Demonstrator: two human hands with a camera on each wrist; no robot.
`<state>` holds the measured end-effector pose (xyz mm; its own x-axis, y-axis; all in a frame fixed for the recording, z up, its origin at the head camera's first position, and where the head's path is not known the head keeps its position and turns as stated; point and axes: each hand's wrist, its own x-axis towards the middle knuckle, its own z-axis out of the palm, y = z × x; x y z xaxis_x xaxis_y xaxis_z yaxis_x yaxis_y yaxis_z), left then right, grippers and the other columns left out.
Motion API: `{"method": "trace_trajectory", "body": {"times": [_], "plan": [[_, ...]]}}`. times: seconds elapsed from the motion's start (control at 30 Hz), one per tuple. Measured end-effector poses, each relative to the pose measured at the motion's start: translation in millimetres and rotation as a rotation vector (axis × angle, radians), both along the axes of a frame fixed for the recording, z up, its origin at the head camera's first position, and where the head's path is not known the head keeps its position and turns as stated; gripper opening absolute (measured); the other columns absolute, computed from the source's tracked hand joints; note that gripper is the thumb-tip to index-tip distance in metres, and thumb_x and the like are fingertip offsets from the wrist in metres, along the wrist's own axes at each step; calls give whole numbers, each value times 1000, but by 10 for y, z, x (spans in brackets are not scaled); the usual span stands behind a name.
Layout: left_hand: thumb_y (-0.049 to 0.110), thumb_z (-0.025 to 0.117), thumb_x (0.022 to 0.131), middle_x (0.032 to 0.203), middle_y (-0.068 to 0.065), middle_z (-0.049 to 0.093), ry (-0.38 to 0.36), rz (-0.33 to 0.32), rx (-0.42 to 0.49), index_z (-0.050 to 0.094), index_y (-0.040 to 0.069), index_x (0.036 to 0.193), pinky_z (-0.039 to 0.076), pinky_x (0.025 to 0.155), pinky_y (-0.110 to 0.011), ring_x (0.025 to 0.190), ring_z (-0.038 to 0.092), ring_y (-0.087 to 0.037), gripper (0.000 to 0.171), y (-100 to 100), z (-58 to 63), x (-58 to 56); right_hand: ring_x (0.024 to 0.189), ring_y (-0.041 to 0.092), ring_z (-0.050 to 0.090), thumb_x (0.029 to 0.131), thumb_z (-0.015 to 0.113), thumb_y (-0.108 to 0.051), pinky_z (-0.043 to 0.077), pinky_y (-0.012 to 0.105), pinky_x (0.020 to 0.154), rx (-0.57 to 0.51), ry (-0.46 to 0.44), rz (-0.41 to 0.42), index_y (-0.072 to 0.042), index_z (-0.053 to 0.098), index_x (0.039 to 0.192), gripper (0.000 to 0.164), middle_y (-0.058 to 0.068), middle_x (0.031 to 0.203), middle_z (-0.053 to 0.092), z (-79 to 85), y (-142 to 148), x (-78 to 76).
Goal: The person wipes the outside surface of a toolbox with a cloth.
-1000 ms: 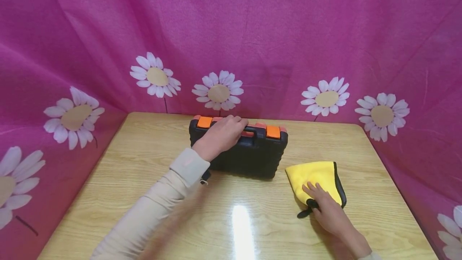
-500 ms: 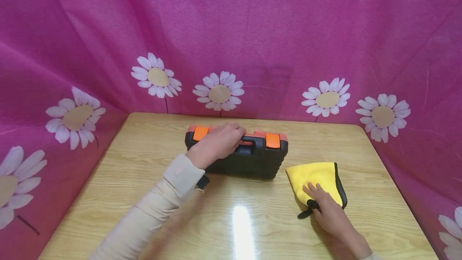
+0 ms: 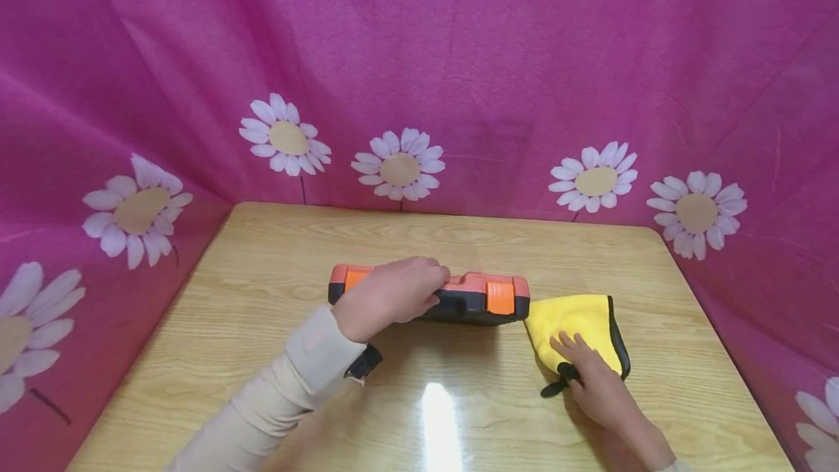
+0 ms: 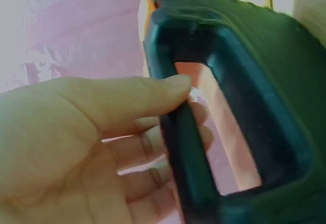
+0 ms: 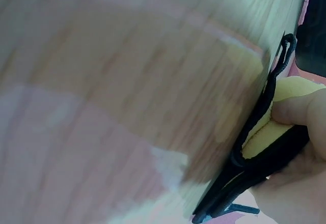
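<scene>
A black and orange hard case (image 3: 511,293) stands on its edge mid-table, its orange rim and latches facing up. My left hand (image 3: 393,293) grips the case's handle. In the left wrist view the thumb lies over the black handle (image 4: 186,147) and the fingers pass behind it. To the right, a folded yellow cloth (image 3: 577,312) with black edging lies on the table near the case's right end. My right hand (image 3: 599,388) rests on the cloth with fingers spread, thumb beside a black loop. In the right wrist view the black edging (image 5: 254,124) shows beside the thumb; the other fingers are hidden.
The light wood table (image 3: 275,239) has rounded far corners. A magenta curtain (image 3: 485,57) printed with white daisies hangs behind it and along both sides. A bright light reflection lies on the tabletop in front of the case.
My left hand has drawn the case's handle side towards me, swinging it from leaning back to about upright. Its front face has gone from view. My right hand and the cloth have not moved.
</scene>
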<state>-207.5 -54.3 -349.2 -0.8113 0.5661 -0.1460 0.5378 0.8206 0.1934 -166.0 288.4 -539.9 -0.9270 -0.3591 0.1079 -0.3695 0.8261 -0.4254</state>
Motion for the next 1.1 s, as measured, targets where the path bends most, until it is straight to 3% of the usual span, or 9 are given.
{"method": "trace_trajectory", "body": {"times": [0.2, 0.33, 0.47, 0.63, 0.87, 1.1], "plan": [[13, 79, 87, 85, 1, 66, 40, -32, -22, 73, 10, 108, 53, 74, -29, 72, 54, -14, 22, 83, -73, 196, 133, 54, 36, 77, 65, 18, 31, 73, 100, -8, 0, -1, 4, 55, 139, 64, 30, 143, 47, -1, -5, 6], [13, 84, 83, 77, 4, 63, 68, -51, -13, 73, 13, 100, 53, 70, -27, 67, 54, -11, 21, 119, -181, 260, 134, 54, 36, 78, 64, 18, 31, 73, 101, -14, 11, 2, 4, 55, 139, 64, 30, 143, 47, 4, -1, 11], [13, 87, 79, 73, 5, 61, 67, -45, -10, 70, 15, 93, 54, 70, -27, 66, 54, -10, 22, 150, -335, 293, 133, 54, 37, 77, 65, 17, 31, 73, 101, -10, 18, 3, 4, 55, 139, 64, 30, 142, 48, 4, 2, 10], [9, 80, 86, 70, 6, 58, 51, -30, -44, 70, 15, 89, 49, 60, -22, 61, 50, -10, 12, 196, -556, 319, 133, 55, 37, 77, 65, 17, 31, 72, 101, -8, 17, 3, 4, 55, 139, 64, 30, 142, 48, 3, 7, 0], [12, 78, 88, 66, 7, 55, 119, -86, -112, 72, 18, 85, 40, 52, -22, 56, 44, -10, 9, 276, -861, 383, 134, 55, 36, 76, 64, 19, 30, 73, 101, -12, -1, -2, 4, 55, 139, 65, 30, 143, 47, 8, 2, 3], [6, 70, 92, 63, 7, 55, 153, -112, -79, 75, 18, 81, 37, 46, -22, 55, 36, -6, 16, 320, -1130, 469, 134, 54, 36, 75, 65, 20, 30, 73, 101, -8, -4, -4, 4, 55, 139, 66, 31, 143, 47, 8, -1, 2]]}}
